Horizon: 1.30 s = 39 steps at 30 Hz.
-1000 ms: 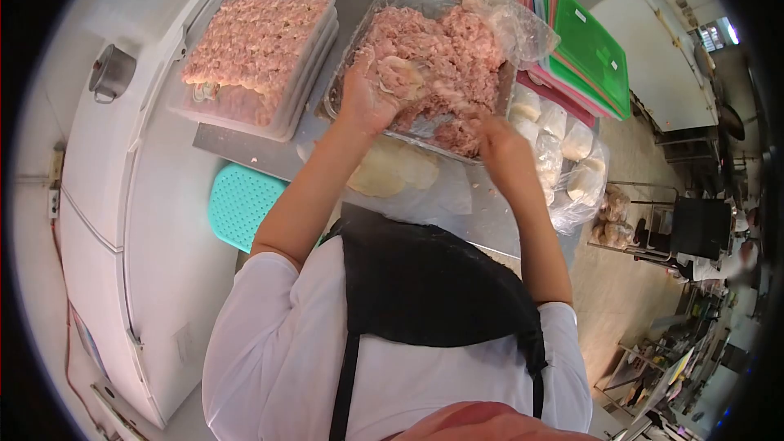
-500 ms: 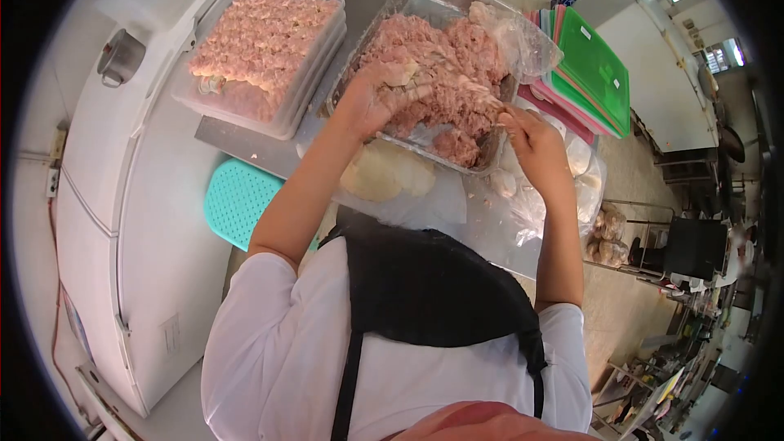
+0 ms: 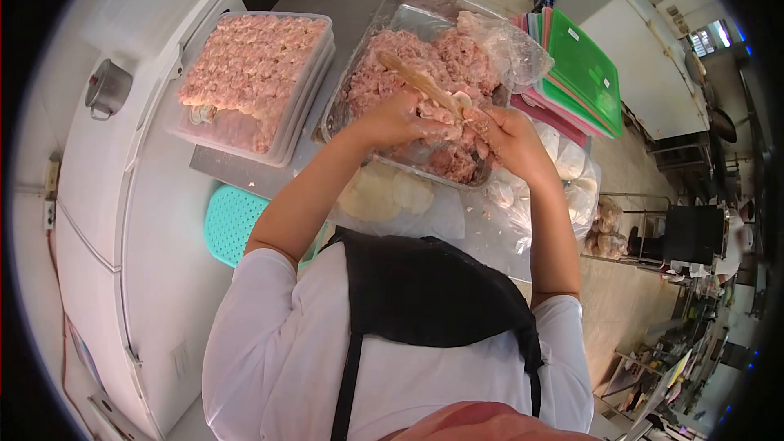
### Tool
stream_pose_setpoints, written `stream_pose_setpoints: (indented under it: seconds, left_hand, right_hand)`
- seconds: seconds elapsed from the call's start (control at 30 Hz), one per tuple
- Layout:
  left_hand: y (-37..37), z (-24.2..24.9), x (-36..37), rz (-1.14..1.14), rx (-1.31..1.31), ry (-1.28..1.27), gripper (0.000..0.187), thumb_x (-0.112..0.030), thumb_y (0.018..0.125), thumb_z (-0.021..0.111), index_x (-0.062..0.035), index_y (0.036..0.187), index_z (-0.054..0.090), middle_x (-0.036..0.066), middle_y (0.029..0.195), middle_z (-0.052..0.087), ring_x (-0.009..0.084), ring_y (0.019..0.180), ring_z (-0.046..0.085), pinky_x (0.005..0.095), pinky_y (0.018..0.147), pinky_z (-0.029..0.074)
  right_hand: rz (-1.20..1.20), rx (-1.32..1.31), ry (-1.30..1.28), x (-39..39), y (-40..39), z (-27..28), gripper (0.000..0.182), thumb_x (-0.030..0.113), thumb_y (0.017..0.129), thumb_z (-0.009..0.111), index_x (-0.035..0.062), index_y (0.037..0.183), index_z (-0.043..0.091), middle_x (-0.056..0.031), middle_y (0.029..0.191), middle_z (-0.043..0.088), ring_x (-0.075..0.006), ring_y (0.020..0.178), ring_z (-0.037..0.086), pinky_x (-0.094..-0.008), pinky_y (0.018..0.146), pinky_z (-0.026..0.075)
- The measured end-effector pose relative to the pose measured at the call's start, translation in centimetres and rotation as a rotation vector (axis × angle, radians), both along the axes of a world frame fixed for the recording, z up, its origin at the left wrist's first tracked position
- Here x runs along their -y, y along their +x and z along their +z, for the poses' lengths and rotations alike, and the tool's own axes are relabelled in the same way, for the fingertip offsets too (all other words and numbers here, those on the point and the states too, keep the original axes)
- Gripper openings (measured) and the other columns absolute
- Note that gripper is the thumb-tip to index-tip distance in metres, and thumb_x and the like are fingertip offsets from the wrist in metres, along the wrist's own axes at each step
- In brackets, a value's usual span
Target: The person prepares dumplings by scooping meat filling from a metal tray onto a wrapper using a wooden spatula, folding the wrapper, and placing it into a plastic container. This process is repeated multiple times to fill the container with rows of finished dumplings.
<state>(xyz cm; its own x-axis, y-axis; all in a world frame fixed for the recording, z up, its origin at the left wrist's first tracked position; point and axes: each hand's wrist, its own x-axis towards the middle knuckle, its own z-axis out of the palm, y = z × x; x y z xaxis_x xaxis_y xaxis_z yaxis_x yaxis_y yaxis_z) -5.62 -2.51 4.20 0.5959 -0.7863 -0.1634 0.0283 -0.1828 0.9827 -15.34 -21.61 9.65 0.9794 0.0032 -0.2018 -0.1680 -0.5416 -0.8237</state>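
Hands meet over the near edge of the metal tray (image 3: 406,2) of minced meat (image 3: 441,61). The left hand (image 3: 398,120) is cupped around a pale wrapper (image 3: 461,100), fingers curled. The right hand (image 3: 506,137) is closed on a wooden spatula (image 3: 416,82) that slants far-left across the meat. Left of the tray, a plastic container (image 3: 314,73) holds finished dumplings (image 3: 249,57).

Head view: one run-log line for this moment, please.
left hand: holds wrapper | right hand: holds wooden stick | both over meat tray
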Motion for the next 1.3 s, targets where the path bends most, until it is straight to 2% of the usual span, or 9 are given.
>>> stream_pose_setpoints:
  seconds: [0.13, 0.23, 0.27, 0.37, 0.57, 0.9, 1.03, 1.23, 1.3]
  left_hand:
    - [1.2, -1.2, -0.2, -0.051, 0.070, -0.308, 0.059, -0.011, 0.079, 0.071, -0.0010, 0.131, 0.047, 0.008, 0.119, 0.058, 0.0162, 0.107, 0.054, 0.0309, 0.092, 0.044]
    - [2.2, -3.2, -0.9, 0.057, 0.288, -0.291, 0.066, -0.010, 0.078, 0.071, -0.0033, 0.137, 0.042, 0.010, 0.135, 0.048, 0.0176, 0.122, 0.046, 0.0323, 0.105, 0.034]
    - [2.5, -3.6, -0.9, 0.042, 0.273, -0.308, 0.068, -0.010, 0.077, 0.071, -0.0040, 0.138, 0.041, 0.009, 0.138, 0.046, 0.0177, 0.124, 0.045, 0.0321, 0.105, 0.033]
    - [2.4, -3.0, -1.0, -0.002, 0.197, -0.291, 0.074, -0.009, 0.075, 0.074, -0.0058, 0.140, 0.040, 0.007, 0.144, 0.040, 0.0174, 0.128, 0.041, 0.0318, 0.106, 0.032]
    - [1.8, -3.2, -1.5, -0.001, 0.317, -0.339, 0.075, -0.009, 0.073, 0.075, -0.0059, 0.139, 0.041, 0.008, 0.143, 0.042, 0.0161, 0.128, 0.040, 0.0325, 0.104, 0.035]
    - [1.9, -3.8, -4.1, 0.211, 0.166, -0.245, 0.032, -0.010, 0.076, 0.073, -0.0035, 0.106, 0.061, 0.004, 0.101, 0.064, 0.0128, 0.094, 0.057, 0.0296, 0.088, 0.047]
    - [2.4, -5.0, -5.1, 0.184, 0.298, -0.006, 0.055, -0.014, 0.075, 0.074, -0.0057, 0.125, 0.051, 0.010, 0.124, 0.055, 0.0182, 0.099, 0.059, 0.0304, 0.087, 0.046]
    - [-0.2, -3.8, -3.9, 0.205, 0.669, -0.221, 0.063, -0.019, 0.072, 0.078, -0.0057, 0.127, 0.051, 0.010, 0.115, 0.062, 0.0201, 0.101, 0.059, 0.0322, 0.091, 0.043]
    - [-0.6, -2.8, -3.6, 0.061, 0.557, -0.180, 0.063, -0.018, 0.070, 0.080, -0.0049, 0.125, 0.053, 0.010, 0.117, 0.062, 0.0176, 0.100, 0.059, 0.0317, 0.088, 0.045]
  right_hand:
    - [-0.028, -0.089, -0.053, 1.3, -1.0, 1.0, 0.036, 0.033, 0.097, 0.051, 0.0029, 0.082, 0.065, 0.0003, 0.056, 0.050, -0.0064, 0.046, 0.045, -0.0217, 0.044, 0.034]
    - [-0.017, 0.230, 0.078, 3.6, -1.9, 0.0, 0.035, 0.033, 0.097, 0.052, 0.0033, 0.087, 0.067, 0.0018, 0.056, 0.047, -0.0047, 0.051, 0.047, -0.0193, 0.048, 0.034]
    - [-0.135, 0.170, -0.073, 4.2, -2.3, 0.0, 0.020, 0.017, 0.094, 0.055, 0.0011, 0.097, 0.066, -0.0066, 0.088, 0.067, -0.0148, 0.067, 0.056, -0.0279, 0.062, 0.045]
    - [-0.116, 0.708, -0.436, 2.1, -1.9, -1.2, 0.019, 0.015, 0.091, 0.057, 0.0023, 0.101, 0.066, -0.0130, 0.089, 0.067, -0.0272, 0.071, 0.061, -0.0353, 0.065, 0.048]
    - [-0.134, 0.257, -0.823, 5.3, -2.1, -6.1, 0.025, 0.027, 0.092, 0.055, 0.0057, 0.100, 0.066, -0.0180, 0.089, 0.062, -0.0379, 0.080, 0.059, -0.0428, 0.069, 0.047]
    - [0.319, -0.040, -1.041, 2.1, -3.5, -9.4, 0.036, 0.034, 0.091, 0.052, 0.0041, 0.074, 0.064, -0.0160, 0.076, 0.064, -0.0350, 0.076, 0.062, -0.0434, 0.066, 0.048]
    - [0.245, 0.061, -0.547, 3.7, -4.9, -9.2, 0.032, 0.025, 0.092, 0.053, 0.0005, 0.075, 0.065, -0.0159, 0.064, 0.061, -0.0295, 0.060, 0.060, -0.0389, 0.059, 0.046]
    - [-0.035, -0.026, 0.137, 5.7, -6.4, -6.5, 0.029, 0.027, 0.096, 0.053, 0.0026, 0.100, 0.069, -0.0008, 0.059, 0.052, -0.0072, 0.058, 0.043, -0.0255, 0.053, 0.037]
    - [-0.001, 0.131, 0.014, 4.8, -6.2, -4.2, 0.025, 0.023, 0.094, 0.058, 0.0009, 0.102, 0.067, -0.0028, 0.065, 0.052, -0.0118, 0.060, 0.047, -0.0278, 0.056, 0.039]
